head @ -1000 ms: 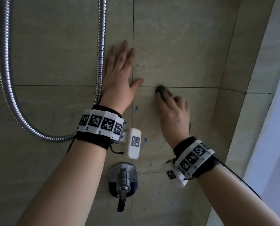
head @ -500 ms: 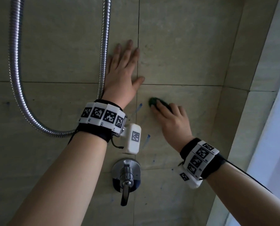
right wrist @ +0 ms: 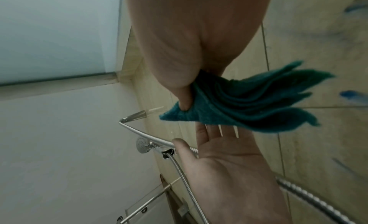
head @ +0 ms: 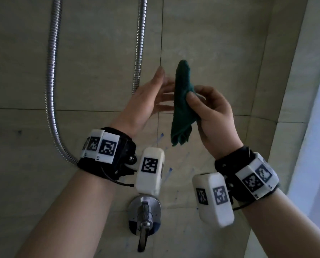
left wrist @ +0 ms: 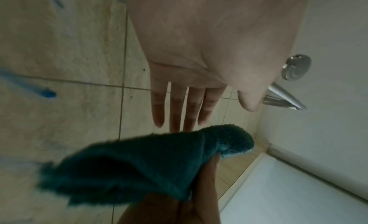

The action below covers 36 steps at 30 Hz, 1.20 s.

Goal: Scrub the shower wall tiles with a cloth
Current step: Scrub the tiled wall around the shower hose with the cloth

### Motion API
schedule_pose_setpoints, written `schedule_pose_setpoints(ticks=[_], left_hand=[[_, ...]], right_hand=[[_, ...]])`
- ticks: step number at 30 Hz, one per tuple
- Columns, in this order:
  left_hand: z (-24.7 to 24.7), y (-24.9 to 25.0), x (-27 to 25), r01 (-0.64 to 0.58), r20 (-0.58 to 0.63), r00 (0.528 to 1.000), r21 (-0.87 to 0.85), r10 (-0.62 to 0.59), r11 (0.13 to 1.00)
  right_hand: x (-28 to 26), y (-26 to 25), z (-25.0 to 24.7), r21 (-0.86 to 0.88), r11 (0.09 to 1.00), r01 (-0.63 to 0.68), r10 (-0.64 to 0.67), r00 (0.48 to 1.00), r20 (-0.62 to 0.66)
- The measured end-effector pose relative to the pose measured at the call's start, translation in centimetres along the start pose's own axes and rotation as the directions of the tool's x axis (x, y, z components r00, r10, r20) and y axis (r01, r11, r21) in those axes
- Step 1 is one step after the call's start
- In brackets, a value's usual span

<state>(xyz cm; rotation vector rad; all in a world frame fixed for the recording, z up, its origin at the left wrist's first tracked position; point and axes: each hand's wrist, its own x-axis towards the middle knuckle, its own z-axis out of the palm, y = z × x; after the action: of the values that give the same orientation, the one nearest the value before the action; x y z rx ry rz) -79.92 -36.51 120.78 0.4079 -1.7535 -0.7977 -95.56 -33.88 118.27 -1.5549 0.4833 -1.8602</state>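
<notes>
Before the tiles (head: 211, 43), right hand (head: 214, 116) pinches cloth (head: 181, 107); left hand (head: 148, 101) fingers (left wrist: 177, 110) straight, apart

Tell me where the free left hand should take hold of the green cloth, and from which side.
Take the upper end of the green cloth, coming from its left side. The right hand pinches the cloth at its middle, so the folded upper tip stands free above the thumb, while the lower layers hang loose. The left hand is open with straight fingers right beside that upper part, so a short reach should do.
</notes>
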Motion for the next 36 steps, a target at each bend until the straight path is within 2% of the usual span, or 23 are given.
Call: schedule_pose_setpoints(ticks=[2, 5, 7, 13, 17, 19, 20, 21, 22, 24, 25, 26, 27, 28, 30, 34, 36], left_hand=[[0.2, 0.1, -0.3, 0.02, 0.026, 0.999, -0.024, -0.019, 1.0], [0.5, 0.1, -0.4, -0.009, -0.061, 0.998, 0.011, 0.01, 1.0], [0.9, -0.2, -0.3, -0.017, -0.107, 0.994, -0.015, 0.015, 1.0], [1.4, -1.5, 0.1, -0.078, -0.276, 0.958, 0.012, 0.079, 0.997], [2.4, -1.9, 0.6, -0.063, -0.312, 0.946, 0.067, 0.081, 0.996], [2.7, -2.5, 1.3, -0.053, -0.381, 0.919, 0.129, 0.099, 0.99], [2.7, -2.8, 1.7, -0.055, -0.423, 0.897, 0.178, 0.127, 0.982], [2.5, -3.1, 2.0, -0.06, -0.466, 0.867, 0.252, 0.176, 0.966], [2.1, -3.4, 2.3, -0.062, -0.501, 0.832, 0.344, 0.239, 0.937], [1.1, -3.6, 2.8, -0.066, -0.533, 0.753, 0.521, 0.385, 0.851], [0.6, -3.5, 3.0, -0.077, -0.531, 0.715, 0.586, 0.455, 0.806], [0.1, -3.4, 3.2, -0.088, -0.523, 0.68, 0.638, 0.514, 0.765], [-0.3, -3.1, 3.4, -0.096, -0.507, 0.648, 0.686, 0.568, 0.722], [-0.5, -3.0, 3.8, -0.097, -0.482, 0.622, 0.735, 0.618, 0.671], [-0.7, -2.6, 4.5, -0.103, -0.408, 0.593, 0.817, 0.695, 0.567], [-1.0, -2.3, 6.5, -0.109, -0.302, 0.583, 0.891, 0.754, 0.442], [-1.1, -2.6, 7.4, -0.083, -0.263, 0.604, 0.918, 0.753, 0.387]], right_hand=[[0.3, 0.2, 0.4, -0.021, 1.0, 0.006, -0.007, 0.998, -0.058], [0.8, 0.7, 1.0, -0.101, 0.994, 0.03, -0.049, 0.98, -0.191], [1.0, 0.9, 1.4, -0.078, 0.996, 0.032, -0.049, 0.971, -0.233], [0.8, 1.1, 1.6, -0.02, 1.0, -0.019, 0.016, 0.99, -0.141], [0.4, 1.1, 0.8, -0.056, 0.998, -0.032, 0.029, 0.998, -0.054], [0.5, 1.1, 0.2, -0.156, 0.988, -0.01, 0.006, 1.0, -0.027], [0.6, 1.2, -0.2, -0.259, 0.966, 0.015, -0.027, 0.999, -0.042], [0.9, 1.4, -0.9, -0.396, 0.917, 0.053, -0.084, 0.995, -0.061], [1.3, 1.7, -1.8, -0.557, 0.825, 0.101, -0.164, 0.984, -0.065], [2.5, 2.2, -3.6, -0.84, 0.516, 0.17, -0.294, 0.956, 0.013], [3.2, 2.4, -4.5, -0.919, 0.358, 0.168, -0.296, 0.953, 0.059], [4.0, 2.6, -5.3, -0.96, 0.238, 0.147, -0.263, 0.961, 0.082], [4.7, 2.8, -6.0, -0.98, 0.158, 0.12, -0.214, 0.973, 0.085], [5.3, 3.1, -6.4, -0.989, 0.111, 0.1, -0.169, 0.982, 0.08], [6.0, 3.8, -7.1, -0.993, 0.076, 0.096, -0.117, 0.989, 0.086], [6.4, 4.8, -7.7, -0.99, 0.072, 0.124, -0.128, 0.985, 0.114], [6.5, 4.9, -8.0, -0.988, 0.076, 0.137, -0.127, 0.984, 0.126]])
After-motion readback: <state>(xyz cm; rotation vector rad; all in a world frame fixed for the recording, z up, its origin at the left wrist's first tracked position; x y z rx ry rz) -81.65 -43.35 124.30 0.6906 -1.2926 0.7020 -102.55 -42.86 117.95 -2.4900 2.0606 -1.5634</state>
